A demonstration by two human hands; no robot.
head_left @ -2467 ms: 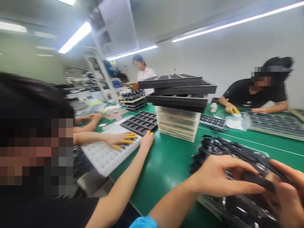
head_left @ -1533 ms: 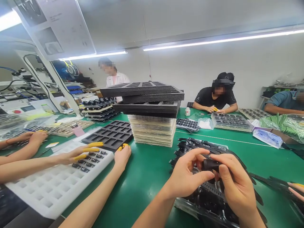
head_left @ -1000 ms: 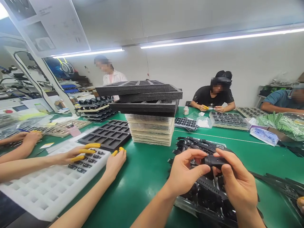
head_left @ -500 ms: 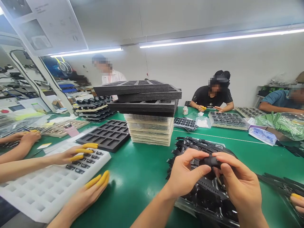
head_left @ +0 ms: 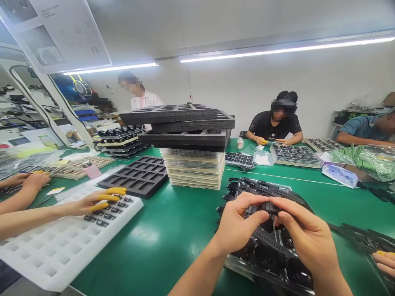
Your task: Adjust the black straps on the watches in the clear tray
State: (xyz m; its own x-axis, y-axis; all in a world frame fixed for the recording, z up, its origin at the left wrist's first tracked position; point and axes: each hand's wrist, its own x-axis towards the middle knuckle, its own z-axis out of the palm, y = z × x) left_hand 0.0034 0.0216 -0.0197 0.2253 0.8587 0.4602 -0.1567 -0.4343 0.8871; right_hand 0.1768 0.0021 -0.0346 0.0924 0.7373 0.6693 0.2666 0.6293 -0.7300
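White foam, by the look of it, makes the big tray [head_left: 95, 246] on the left; some of its pockets hold small black pieces [head_left: 102, 223], and a co-worker's hand [head_left: 88, 203] with yellow finger covers [head_left: 106, 197] is right over them. Next comes a black foam tray [head_left: 154, 189] with square pockets, flat on the green table [head_left: 160, 234]. Then a tall stack of pale trays [head_left: 193, 170] stands with more black foam trays [head_left: 185, 142] piled crooked on top (they poke out past the sides). Next is the person's left hand [head_left: 237, 228], its thumb and fingers pinched on a small black part [head_left: 270, 207]. That part is up between the two hands, over a clear plastic tray [head_left: 243, 267]. The fingers hide most of it, so I cannot tell its whole shape. It looks light and a bit like rubber, so I think it would bend a little and not slip much. Its two ends seem the best place to hold, gently, in case it can scratch. The clear tray is full of black straps with holes [head_left: 271, 240] and shiny black parts [head_left: 300, 269]. The right hand [head_left: 308, 234] pinches the same part from the other side. Farther right lie loose black straps [head_left: 361, 238], and behind them a box [head_left: 367, 176] holds green strips [head_left: 352, 153] in clear plastic. At the right edge, another co-worker's hand [head_left: 385, 261] is beside the straps.
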